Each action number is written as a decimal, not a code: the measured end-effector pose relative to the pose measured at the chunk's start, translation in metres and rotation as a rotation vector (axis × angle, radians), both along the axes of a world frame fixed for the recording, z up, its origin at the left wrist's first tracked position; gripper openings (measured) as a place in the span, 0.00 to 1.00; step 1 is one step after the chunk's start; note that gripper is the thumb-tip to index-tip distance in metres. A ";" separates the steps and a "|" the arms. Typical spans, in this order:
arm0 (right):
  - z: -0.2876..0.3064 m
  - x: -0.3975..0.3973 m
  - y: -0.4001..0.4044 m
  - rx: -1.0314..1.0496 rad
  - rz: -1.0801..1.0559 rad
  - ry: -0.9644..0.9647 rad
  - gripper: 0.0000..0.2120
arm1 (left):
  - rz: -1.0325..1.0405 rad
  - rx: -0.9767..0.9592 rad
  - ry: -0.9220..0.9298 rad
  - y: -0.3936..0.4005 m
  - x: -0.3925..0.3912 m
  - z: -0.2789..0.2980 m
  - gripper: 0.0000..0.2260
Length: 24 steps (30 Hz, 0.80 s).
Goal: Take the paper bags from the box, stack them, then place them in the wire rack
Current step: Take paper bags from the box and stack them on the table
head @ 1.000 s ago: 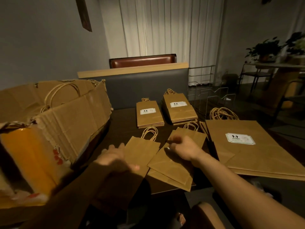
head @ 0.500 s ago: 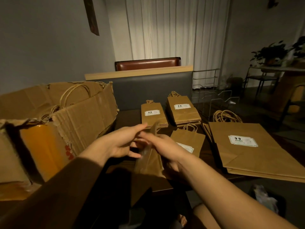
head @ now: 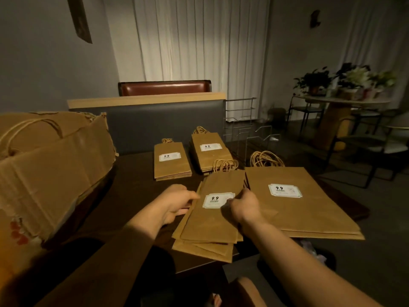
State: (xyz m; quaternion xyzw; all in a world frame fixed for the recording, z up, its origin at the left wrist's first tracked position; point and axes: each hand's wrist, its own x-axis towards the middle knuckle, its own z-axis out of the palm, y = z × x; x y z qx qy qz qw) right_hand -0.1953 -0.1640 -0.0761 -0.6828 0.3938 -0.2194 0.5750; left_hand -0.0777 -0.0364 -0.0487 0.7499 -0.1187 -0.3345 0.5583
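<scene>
Both my hands were on the loose stack of paper bags at centre frame, lower half, lying flat on the dark table. My left hand sat at the stack's left edge, fingers curled against the side of the bags; I couldn't tell whether it pinched them or only pressed. My right hand was on the top bag by its white label, fingers curled down at the bag's right edge; grip there also unclear, knuckles hid the fingertips. The stack was uneven, lower bags fanned out toward the bottom of frame.

Large bags lay just right of it, touching or nearly so. Two tidy small stacks sat further up: one at centre, one to its right. The cardboard box filled the left side, twine handles showing at its top. The wire rack stood upper right of centre, behind the table.
</scene>
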 end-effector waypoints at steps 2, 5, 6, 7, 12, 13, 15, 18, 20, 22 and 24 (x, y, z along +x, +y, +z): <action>-0.011 0.001 0.005 -0.116 -0.013 0.003 0.17 | 0.040 -0.069 0.140 -0.005 0.000 0.000 0.22; -0.023 -0.002 0.009 -0.196 -0.005 -0.064 0.20 | -0.008 -0.041 0.215 -0.003 -0.005 0.000 0.11; -0.024 -0.005 0.010 -0.198 0.019 -0.103 0.20 | -0.036 -0.007 0.196 -0.003 -0.006 -0.001 0.10; -0.025 -0.007 0.010 -0.209 0.043 -0.129 0.20 | -0.046 0.010 0.174 -0.002 -0.007 -0.002 0.09; -0.025 -0.008 0.011 -0.268 0.097 -0.136 0.24 | -0.068 0.012 -0.003 0.002 -0.012 -0.005 0.12; -0.024 -0.007 0.013 -0.263 0.092 -0.142 0.25 | -0.072 -0.017 -0.009 0.002 -0.013 -0.003 0.12; -0.024 -0.005 0.015 -0.227 0.075 -0.171 0.30 | -0.076 -0.090 -0.012 0.006 -0.018 0.003 0.13; -0.012 -0.005 0.016 -0.079 0.058 -0.227 0.38 | -0.020 -0.233 -0.153 0.020 -0.020 0.009 0.13; 0.002 -0.002 0.018 0.046 0.170 -0.294 0.25 | 0.029 -0.396 -0.253 0.031 -0.020 0.015 0.12; 0.018 0.001 0.026 -0.033 0.271 -0.402 0.11 | 0.069 -0.529 -0.355 0.040 -0.020 0.023 0.12; 0.027 0.007 0.038 -0.145 0.304 -0.505 0.11 | 0.098 -0.564 -0.473 0.048 -0.019 0.024 0.11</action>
